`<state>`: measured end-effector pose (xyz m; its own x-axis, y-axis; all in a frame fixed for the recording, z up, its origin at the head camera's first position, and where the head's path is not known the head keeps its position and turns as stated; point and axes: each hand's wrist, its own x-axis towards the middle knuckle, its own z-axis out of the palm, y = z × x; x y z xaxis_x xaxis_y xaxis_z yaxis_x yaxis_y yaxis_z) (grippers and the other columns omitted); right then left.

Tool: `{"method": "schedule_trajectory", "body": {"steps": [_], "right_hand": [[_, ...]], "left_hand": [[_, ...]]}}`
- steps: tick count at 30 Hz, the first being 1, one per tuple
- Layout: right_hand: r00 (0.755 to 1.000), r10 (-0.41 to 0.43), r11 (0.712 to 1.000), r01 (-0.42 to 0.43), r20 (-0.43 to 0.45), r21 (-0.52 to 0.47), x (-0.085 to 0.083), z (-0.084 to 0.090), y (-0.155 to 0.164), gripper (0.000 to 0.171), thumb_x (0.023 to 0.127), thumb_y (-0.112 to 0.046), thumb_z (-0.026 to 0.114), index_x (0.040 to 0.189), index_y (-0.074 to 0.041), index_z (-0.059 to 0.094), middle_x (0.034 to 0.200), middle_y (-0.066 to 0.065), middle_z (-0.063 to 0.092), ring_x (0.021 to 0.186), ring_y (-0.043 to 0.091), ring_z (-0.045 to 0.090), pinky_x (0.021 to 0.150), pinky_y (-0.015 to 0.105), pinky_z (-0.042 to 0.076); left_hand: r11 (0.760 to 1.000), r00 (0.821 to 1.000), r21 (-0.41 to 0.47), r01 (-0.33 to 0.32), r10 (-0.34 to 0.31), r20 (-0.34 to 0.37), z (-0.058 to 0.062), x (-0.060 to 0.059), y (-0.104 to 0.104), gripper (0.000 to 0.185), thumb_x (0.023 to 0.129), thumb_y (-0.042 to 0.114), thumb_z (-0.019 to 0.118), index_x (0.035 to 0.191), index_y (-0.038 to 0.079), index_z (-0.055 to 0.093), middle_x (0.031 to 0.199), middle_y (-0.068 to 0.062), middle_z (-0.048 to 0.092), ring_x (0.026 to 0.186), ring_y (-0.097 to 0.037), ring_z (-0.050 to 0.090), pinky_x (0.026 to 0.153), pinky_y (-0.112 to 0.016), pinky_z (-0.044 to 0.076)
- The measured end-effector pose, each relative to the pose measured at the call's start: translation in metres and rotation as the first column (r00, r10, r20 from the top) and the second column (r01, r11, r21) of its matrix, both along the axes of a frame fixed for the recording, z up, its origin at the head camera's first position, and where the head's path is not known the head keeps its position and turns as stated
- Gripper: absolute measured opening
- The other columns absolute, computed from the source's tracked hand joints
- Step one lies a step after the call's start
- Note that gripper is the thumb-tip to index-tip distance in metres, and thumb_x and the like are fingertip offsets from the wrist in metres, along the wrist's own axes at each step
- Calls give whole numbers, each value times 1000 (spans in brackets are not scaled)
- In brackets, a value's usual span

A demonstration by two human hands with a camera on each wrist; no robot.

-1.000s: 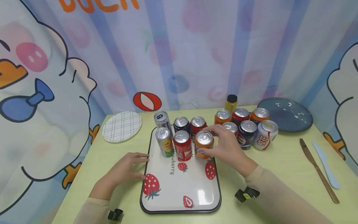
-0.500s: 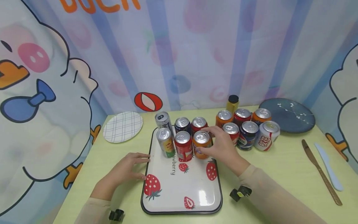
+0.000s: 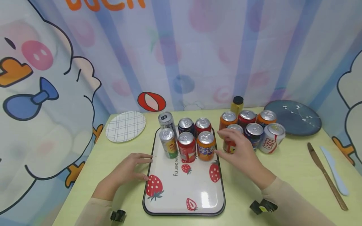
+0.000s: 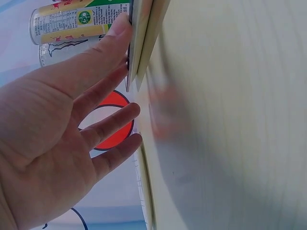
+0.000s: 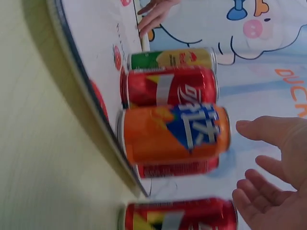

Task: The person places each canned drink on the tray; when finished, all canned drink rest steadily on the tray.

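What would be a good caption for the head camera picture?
Six cans stand on a strawberry tray; the left hand steadies its edge while the open right hand hovers beside the orange can.

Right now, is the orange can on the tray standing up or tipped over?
Upright. The orange can stands on the tray with its silver top facing up, in the front row beside a red can.

White tray point(image 3: 198, 188) with black rim and red strawberries, orange can point(image 3: 206, 146) with blue label (white lettering), red can point(image 3: 186, 147), green-and-yellow can point(image 3: 168, 143), pale green table point(image 3: 282, 169), white plate point(image 3: 125, 126) with grey check, dark blue plate point(image 3: 294, 117) with white specks.
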<state>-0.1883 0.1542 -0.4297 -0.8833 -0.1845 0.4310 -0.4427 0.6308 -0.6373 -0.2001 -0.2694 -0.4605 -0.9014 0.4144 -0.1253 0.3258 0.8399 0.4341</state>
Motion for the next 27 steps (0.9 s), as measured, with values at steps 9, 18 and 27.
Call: {"method": "schedule_trajectory", "body": {"steps": [9, 18, 27], "right_hand": [[969, -119, 992, 123, -215, 7, 4, -3, 75, 60, 70, -3, 94, 126, -7, 70, 129, 11, 66, 121, 33, 61, 102, 9, 38], [926, -358, 932, 346, -119, -106, 1, -10, 136, 59, 76, -2, 90, 130, -1, 67, 141, 18, 55, 123, 33, 50, 89, 5, 35], [917, -367, 925, 378, 155, -47, -9, -23, 165, 74, 88, -32, 85, 148, -5, 52, 138, 21, 59, 104, -13, 44, 91, 22, 43]], "left_hand": [[1000, 1000, 13, 1, -1, -3, -3, 0, -1, 68, 74, 31, 93, 136, 15, 70, 148, -5, 61, 141, -40, 49, 118, -62, 40], [1000, 1000, 12, 21, -21, -20, -2, -1, -1, 66, 75, 31, 92, 135, 14, 70, 147, -5, 62, 139, -40, 50, 117, -62, 40], [1000, 1000, 10, 16, -16, -10, -4, -1, 0, 66, 74, 29, 93, 135, 15, 70, 147, -5, 61, 140, -39, 49, 118, -62, 40]]}}
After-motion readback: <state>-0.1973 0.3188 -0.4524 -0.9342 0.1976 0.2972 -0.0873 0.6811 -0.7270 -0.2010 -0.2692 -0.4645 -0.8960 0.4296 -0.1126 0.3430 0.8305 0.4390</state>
